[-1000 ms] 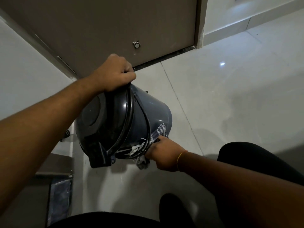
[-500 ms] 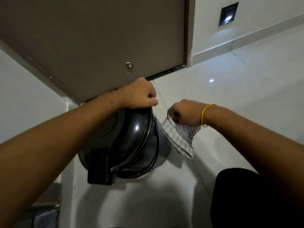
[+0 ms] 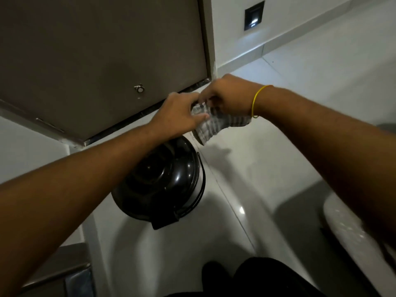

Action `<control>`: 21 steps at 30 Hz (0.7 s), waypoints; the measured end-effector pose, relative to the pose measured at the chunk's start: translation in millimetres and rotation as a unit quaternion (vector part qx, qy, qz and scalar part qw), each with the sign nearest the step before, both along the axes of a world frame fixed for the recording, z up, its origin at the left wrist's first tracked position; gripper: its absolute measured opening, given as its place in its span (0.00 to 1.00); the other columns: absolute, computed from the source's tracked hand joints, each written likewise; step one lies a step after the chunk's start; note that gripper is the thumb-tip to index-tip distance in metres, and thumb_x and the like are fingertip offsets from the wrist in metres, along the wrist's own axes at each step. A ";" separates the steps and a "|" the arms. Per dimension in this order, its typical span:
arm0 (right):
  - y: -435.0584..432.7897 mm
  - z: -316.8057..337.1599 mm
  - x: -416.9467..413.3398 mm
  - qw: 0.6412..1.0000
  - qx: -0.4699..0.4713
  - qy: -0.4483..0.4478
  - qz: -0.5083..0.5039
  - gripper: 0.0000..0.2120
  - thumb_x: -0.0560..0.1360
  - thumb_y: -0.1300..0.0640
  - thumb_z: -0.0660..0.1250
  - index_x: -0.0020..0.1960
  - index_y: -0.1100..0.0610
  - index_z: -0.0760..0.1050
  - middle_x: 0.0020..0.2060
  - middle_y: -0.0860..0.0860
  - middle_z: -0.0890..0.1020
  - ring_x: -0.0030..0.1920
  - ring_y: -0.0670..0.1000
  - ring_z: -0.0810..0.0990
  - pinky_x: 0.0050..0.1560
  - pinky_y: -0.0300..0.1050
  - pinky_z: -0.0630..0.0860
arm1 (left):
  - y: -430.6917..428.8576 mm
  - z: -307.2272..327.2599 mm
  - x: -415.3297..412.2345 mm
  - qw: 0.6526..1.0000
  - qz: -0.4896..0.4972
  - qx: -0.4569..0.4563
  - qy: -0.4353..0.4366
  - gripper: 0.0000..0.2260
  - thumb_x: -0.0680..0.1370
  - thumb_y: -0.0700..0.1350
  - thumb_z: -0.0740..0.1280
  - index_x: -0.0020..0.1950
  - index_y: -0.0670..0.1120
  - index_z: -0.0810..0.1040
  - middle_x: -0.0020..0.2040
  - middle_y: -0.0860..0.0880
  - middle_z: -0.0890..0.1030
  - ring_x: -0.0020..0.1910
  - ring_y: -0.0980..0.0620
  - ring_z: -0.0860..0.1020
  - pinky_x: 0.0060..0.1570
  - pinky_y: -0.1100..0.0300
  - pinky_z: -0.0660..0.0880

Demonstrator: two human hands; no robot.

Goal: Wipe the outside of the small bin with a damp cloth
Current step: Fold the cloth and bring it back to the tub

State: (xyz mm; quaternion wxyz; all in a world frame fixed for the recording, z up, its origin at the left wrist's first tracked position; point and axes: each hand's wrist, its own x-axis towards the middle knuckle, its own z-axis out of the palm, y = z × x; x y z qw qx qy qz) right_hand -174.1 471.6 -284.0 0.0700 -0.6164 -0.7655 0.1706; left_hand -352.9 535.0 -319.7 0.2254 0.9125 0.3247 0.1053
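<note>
The small dark bin (image 3: pixel 162 185) stands upright on the pale floor, and I see its glossy black lid from above, with the pedal at the near side and a thin wire handle along the right. Both hands are raised above and beyond it. My right hand (image 3: pixel 227 97), with a yellow band at the wrist, grips the checked grey-white cloth (image 3: pixel 214 125). My left hand (image 3: pixel 182 115) pinches the cloth's left part. The cloth hangs between the hands, clear of the bin.
A brown door (image 3: pixel 102 61) with a small metal stopper (image 3: pixel 139 89) stands behind the bin. A recessed wall light (image 3: pixel 254 17) glows at the upper right. A white toilet bowl (image 3: pixel 342 228) is at the right, and a metal drain cover (image 3: pixel 70 275) at the lower left.
My left hand let go of the bin's rim, and the bin went from tilted to upright on the floor. My right hand lifted the cloth off the bin's side; both hands now hold it.
</note>
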 end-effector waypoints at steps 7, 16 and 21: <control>-43.4 145.4 61.3 0.993 0.023 0.037 -0.110 0.13 0.69 0.65 0.73 0.52 0.56 0.85 0.50 0.55 0.87 0.49 0.57 0.86 0.52 0.48 0.82 | -43.6 157.0 42.4 0.996 0.067 0.020 -0.060 0.13 0.76 0.51 0.78 0.48 0.44 0.79 0.39 0.47 0.84 0.35 0.47 0.83 0.33 0.53 0.80; -203.5 346.1 161.5 0.973 0.135 0.019 -0.186 0.17 0.69 0.69 0.67 0.56 0.59 0.83 0.50 0.57 0.88 0.51 0.63 0.85 0.54 0.57 0.81 | -189.0 345.5 144.1 0.981 0.074 0.046 -0.172 0.05 0.77 0.41 0.73 0.48 0.42 0.78 0.40 0.44 0.85 0.36 0.42 0.82 0.36 0.48 0.80; -353.5 357.8 206.2 0.945 0.141 0.064 -0.288 0.18 0.71 0.72 0.67 0.59 0.61 0.82 0.52 0.60 0.87 0.51 0.63 0.87 0.58 0.60 0.83 | -337.5 356.0 200.6 0.979 0.019 0.021 -0.200 0.10 0.73 0.35 0.73 0.53 0.41 0.84 0.46 0.42 0.86 0.45 0.42 0.85 0.48 0.55 0.78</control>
